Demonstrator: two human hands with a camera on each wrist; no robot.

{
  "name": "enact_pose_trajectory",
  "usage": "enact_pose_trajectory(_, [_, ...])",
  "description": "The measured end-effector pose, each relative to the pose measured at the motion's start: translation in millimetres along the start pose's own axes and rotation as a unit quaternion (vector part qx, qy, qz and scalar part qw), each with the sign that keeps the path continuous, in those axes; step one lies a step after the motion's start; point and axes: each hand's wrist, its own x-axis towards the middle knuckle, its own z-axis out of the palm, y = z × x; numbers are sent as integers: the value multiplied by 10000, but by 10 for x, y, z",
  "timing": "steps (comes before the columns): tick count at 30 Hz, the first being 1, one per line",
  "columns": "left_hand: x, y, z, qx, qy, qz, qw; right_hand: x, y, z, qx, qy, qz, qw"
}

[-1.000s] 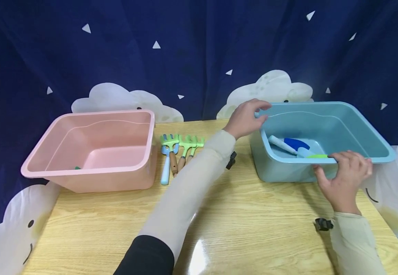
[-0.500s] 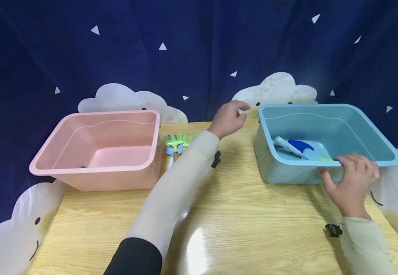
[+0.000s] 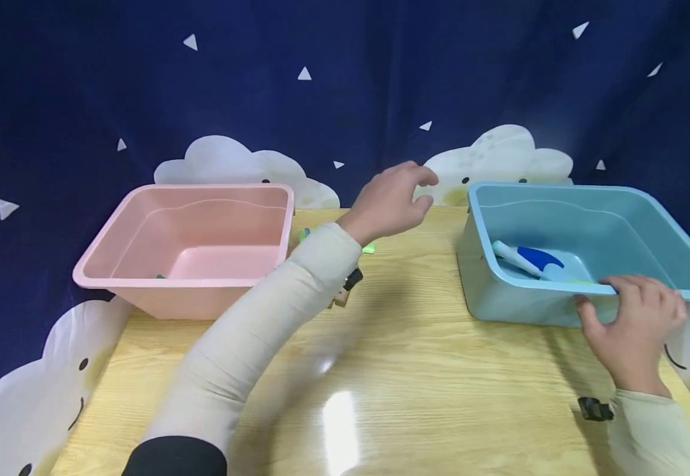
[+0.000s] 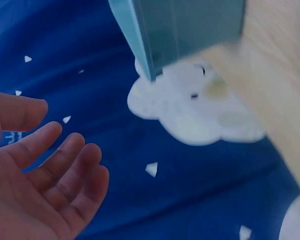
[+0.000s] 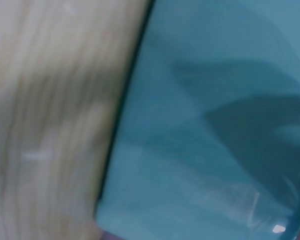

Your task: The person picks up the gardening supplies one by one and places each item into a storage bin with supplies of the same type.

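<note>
My left hand [image 3: 393, 201] is in the air between the two tubs, left of the blue tub [image 3: 559, 208], with nothing in it. In the left wrist view its fingers are spread and relaxed against the curtain. My right hand [image 3: 636, 324] grips the near rim of the blue tub, fingers over the edge and thumb against the outer wall. That wall [image 5: 190, 125] fills much of the right wrist view. Inside the tub lie a dark blue blade [image 3: 540, 256] and a pale blue handle [image 3: 514, 256].
A pink tub [image 3: 219, 221] stands on the left, with a small green thing [image 3: 160, 276] showing inside. Under my left forearm are hand tools, mostly hidden, with brown handle ends [image 3: 342, 297] and a green tip [image 3: 369, 248] showing. A dark blue curtain [image 3: 350, 79] hangs behind the table.
My left hand has moved left, away from the blue tub's rim, and its forearm now covers most of the hand tools. My right hand stays on the rim. The head view has shifted slightly left.
</note>
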Motion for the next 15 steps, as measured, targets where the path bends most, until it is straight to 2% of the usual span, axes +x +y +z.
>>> enact_pose_trajectory(5, [-322,-68,-235,653,210,353,9970,-8,11,-162,-212,-372,182,9989])
enact_pose_trajectory(9, [-677,-239,-328,1089,306,800,9904,-10,2,-208,-170,-563,279,9979])
enact_pose_trajectory(12, [-968,-453,-361,998,445,1067,9883,9,-17,-201,-110,-617,251,9977])
enact_pose_trajectory(15, [-1241,-685,-372,654,612,1078,9901,23,-47,-193,-115,-690,247,9972])
